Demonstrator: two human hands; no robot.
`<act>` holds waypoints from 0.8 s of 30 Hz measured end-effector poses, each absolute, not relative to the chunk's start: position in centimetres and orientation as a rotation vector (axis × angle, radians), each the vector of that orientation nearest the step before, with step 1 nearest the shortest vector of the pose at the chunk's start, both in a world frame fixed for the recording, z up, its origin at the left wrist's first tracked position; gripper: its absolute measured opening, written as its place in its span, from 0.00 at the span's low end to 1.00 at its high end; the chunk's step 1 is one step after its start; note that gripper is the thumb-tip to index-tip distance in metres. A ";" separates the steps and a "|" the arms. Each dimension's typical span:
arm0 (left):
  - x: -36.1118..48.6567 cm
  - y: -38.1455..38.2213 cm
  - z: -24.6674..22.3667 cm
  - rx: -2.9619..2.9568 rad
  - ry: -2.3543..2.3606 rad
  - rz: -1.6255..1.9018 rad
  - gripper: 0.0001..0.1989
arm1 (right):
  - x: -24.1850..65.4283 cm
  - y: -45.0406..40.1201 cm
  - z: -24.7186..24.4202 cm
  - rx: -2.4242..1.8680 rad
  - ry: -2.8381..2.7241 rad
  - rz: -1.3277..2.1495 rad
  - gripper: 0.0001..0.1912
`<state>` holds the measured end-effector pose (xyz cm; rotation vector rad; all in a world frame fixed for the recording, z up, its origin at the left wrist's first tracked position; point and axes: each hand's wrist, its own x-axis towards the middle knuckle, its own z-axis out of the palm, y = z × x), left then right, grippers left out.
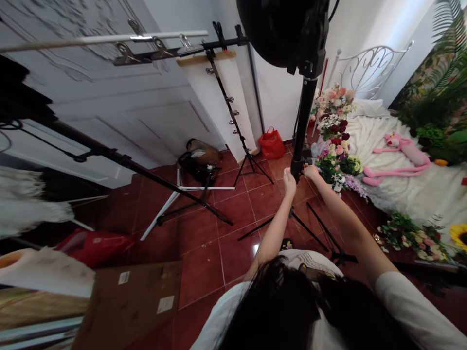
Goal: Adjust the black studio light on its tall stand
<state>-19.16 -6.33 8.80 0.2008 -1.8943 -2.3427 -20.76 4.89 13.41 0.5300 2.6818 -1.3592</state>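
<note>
A black light stand rises upright in front of me, with a large black lamp head at its top. My left hand is wrapped round the stand's pole near a collar. On the right side of that collar, my right hand has its fingers closed at a small black knob. The stand's spread legs rest on the red tiled floor.
Another black stand slants across the left. A thin clip-hung stand and a red bag are ahead. Flowers and a bed with a pink plush toy lie right; cardboard is lower left.
</note>
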 end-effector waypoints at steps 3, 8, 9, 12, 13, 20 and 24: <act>-19.1 -6.3 8.8 0.163 -1.882 -2.339 0.23 | -19.3 4.6 12.6 0.566 2.549 -1.611 0.07; -19.0 -6.4 8.8 0.087 -1.877 -2.322 0.25 | -16.7 4.1 11.2 0.574 1.957 -2.337 0.08; -19.0 -6.4 8.8 0.088 -1.881 -2.319 0.25 | -16.3 4.0 10.9 0.576 1.814 -2.437 0.08; -19.0 -6.5 8.8 0.091 -1.892 -2.315 0.24 | -15.5 3.7 10.5 0.561 1.466 -2.616 0.08; -19.0 -6.5 8.8 0.094 -1.896 -2.315 0.24 | -15.4 3.5 10.4 0.551 1.408 -2.642 0.08; -18.9 -6.4 9.0 0.112 -1.894 -2.336 0.21 | -15.5 2.1 9.4 0.547 1.375 -2.717 0.17; -18.9 -6.4 8.8 0.138 -1.888 -2.349 0.21 | -15.9 1.6 9.0 0.546 1.356 -2.790 0.20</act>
